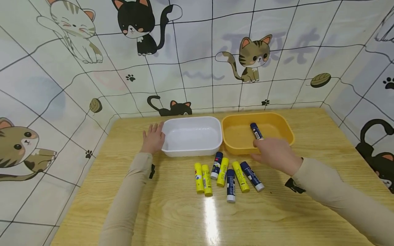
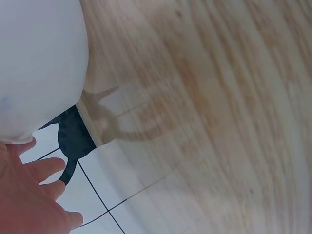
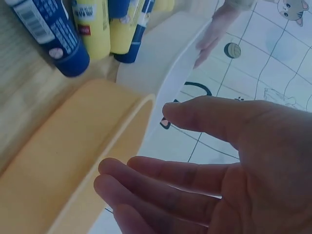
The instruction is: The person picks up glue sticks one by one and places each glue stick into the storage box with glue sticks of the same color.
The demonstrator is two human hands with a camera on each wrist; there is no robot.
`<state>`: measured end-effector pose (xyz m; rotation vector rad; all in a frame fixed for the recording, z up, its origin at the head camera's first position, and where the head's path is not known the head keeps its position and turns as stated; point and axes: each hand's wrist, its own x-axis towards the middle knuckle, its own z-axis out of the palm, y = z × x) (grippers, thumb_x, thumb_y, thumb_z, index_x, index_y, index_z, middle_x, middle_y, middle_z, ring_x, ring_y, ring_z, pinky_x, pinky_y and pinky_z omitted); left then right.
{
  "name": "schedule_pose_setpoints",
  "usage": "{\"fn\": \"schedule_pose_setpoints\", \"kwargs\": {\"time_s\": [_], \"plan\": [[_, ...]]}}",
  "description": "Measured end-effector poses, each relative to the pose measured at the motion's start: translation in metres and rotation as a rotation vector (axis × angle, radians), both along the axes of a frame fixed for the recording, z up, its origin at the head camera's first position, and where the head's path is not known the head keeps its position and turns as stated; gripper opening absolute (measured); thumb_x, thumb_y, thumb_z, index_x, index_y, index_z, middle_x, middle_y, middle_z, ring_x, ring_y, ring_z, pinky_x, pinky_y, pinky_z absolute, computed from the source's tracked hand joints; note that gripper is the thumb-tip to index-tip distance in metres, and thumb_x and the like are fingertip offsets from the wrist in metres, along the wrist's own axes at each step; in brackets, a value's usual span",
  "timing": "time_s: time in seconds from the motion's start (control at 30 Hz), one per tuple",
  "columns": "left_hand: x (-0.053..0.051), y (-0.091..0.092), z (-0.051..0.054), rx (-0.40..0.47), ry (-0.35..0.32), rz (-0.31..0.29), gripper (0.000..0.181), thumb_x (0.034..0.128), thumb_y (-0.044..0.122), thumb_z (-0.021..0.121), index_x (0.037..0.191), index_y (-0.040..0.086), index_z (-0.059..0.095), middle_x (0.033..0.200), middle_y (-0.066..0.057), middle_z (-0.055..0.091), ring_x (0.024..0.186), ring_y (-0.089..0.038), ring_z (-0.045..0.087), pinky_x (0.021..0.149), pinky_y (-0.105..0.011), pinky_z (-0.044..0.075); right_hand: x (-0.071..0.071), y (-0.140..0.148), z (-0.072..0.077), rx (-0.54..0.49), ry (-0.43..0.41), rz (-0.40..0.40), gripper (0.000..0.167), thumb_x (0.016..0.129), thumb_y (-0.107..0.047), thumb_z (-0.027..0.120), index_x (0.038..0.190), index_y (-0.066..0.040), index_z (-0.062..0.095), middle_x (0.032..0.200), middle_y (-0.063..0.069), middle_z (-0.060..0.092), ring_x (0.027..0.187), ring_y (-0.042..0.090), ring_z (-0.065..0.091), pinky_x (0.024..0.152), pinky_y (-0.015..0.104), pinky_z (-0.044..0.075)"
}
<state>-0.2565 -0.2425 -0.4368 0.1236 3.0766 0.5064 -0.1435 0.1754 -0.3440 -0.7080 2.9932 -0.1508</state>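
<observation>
A blue glue stick (image 1: 256, 130) lies in the yellow-orange tray (image 1: 241, 149), its lower end close to my right fingertips in the head view. My right hand (image 1: 275, 154) is over that tray's front right rim. In the right wrist view its thumb (image 3: 200, 113) stands apart from the extended fingers (image 3: 180, 176), and nothing is between them. At the left end of the white tray (image 1: 192, 152), my left hand (image 1: 153, 138) touches the side with spread fingers. Several yellow glue sticks (image 1: 240, 176) and blue glue sticks (image 1: 231, 186) lie on the table before the trays.
Both trays stand side by side near the back edge of the wooden table (image 1: 172, 212). Cat-patterned sheeting (image 1: 197, 82) rises behind the table and on both sides. The white tray's inside shows no items.
</observation>
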Motion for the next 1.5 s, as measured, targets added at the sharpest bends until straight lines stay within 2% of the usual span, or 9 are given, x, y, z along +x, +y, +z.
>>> {"fn": "schedule_pose_setpoints", "kwargs": {"time_s": [0.1, 0.17, 0.33, 0.47, 0.67, 1.03, 1.5], "plan": [[-0.002, -0.001, -0.004, 0.020, 0.009, 0.006, 0.055, 0.1014, 0.025, 0.025, 0.155, 0.015, 0.021, 0.155, -0.023, 0.022, 0.144, -0.041, 0.006, 0.110, -0.066, 0.000, 0.007, 0.001, -0.010, -0.014, -0.003, 0.015, 0.025, 0.084, -0.027, 0.074, 0.086, -0.004, 0.063, 0.061, -0.002, 0.051, 0.048, 0.013, 0.044, 0.038, 0.028, 0.036], [-0.003, -0.002, -0.007, 0.041, 0.019, 0.014, 0.055, 0.1012, 0.027, 0.023, 0.155, 0.016, 0.022, 0.155, -0.024, 0.022, 0.144, -0.041, 0.005, 0.110, -0.066, -0.001, 0.011, 0.001, -0.018, -0.031, -0.035, 0.010, 0.026, 0.083, -0.028, 0.074, 0.085, -0.005, 0.062, 0.064, -0.002, 0.051, 0.049, 0.013, 0.044, 0.040, 0.027, 0.036], [-0.002, -0.002, -0.007, 0.065, 0.032, 0.039, 0.054, 0.1018, 0.030, 0.023, 0.154, 0.019, 0.026, 0.154, -0.026, 0.023, 0.143, -0.042, 0.005, 0.109, -0.068, 0.000, 0.018, 0.000, -0.035, -0.050, -0.098, -0.007, 0.028, 0.083, -0.028, 0.075, 0.092, -0.003, 0.065, 0.071, 0.000, 0.059, 0.050, 0.011, 0.046, 0.040, 0.027, 0.040], [-0.002, -0.002, -0.005, 0.072, 0.040, 0.049, 0.053, 0.1019, 0.030, 0.024, 0.153, 0.020, 0.029, 0.153, -0.028, 0.024, 0.143, -0.043, 0.006, 0.108, -0.068, 0.000, 0.021, -0.003, -0.044, -0.036, -0.117, -0.018, 0.024, 0.084, -0.029, 0.074, 0.088, -0.006, 0.067, 0.063, -0.003, 0.054, 0.047, 0.011, 0.044, 0.039, 0.026, 0.035], [-0.002, -0.002, -0.004, 0.080, 0.050, 0.059, 0.053, 0.1015, 0.030, 0.025, 0.153, 0.020, 0.031, 0.151, -0.028, 0.028, 0.143, -0.043, 0.010, 0.109, -0.067, 0.000, 0.020, -0.006, -0.055, -0.022, -0.136, -0.009, 0.026, 0.085, -0.031, 0.073, 0.076, -0.013, 0.058, 0.057, -0.004, 0.043, 0.046, 0.010, 0.040, 0.040, 0.023, 0.027], [-0.001, -0.004, -0.004, 0.072, 0.060, 0.065, 0.053, 0.1002, 0.029, 0.026, 0.153, 0.021, 0.032, 0.150, -0.027, 0.030, 0.143, -0.043, 0.012, 0.109, -0.067, 0.001, 0.016, -0.011, -0.062, -0.004, -0.175, -0.020, 0.028, 0.085, -0.032, 0.074, 0.076, -0.011, 0.057, 0.059, -0.001, 0.044, 0.049, 0.012, 0.041, 0.042, 0.024, 0.027], [0.000, 0.000, -0.005, 0.069, 0.051, 0.084, 0.054, 0.1000, 0.030, 0.027, 0.153, 0.020, 0.031, 0.153, -0.027, 0.023, 0.142, -0.044, 0.011, 0.111, -0.064, 0.005, 0.012, -0.012, -0.069, -0.040, -0.180, -0.045, 0.029, 0.087, -0.030, 0.072, 0.074, -0.012, 0.053, 0.062, 0.000, 0.044, 0.052, 0.014, 0.042, 0.043, 0.024, 0.029]]}}
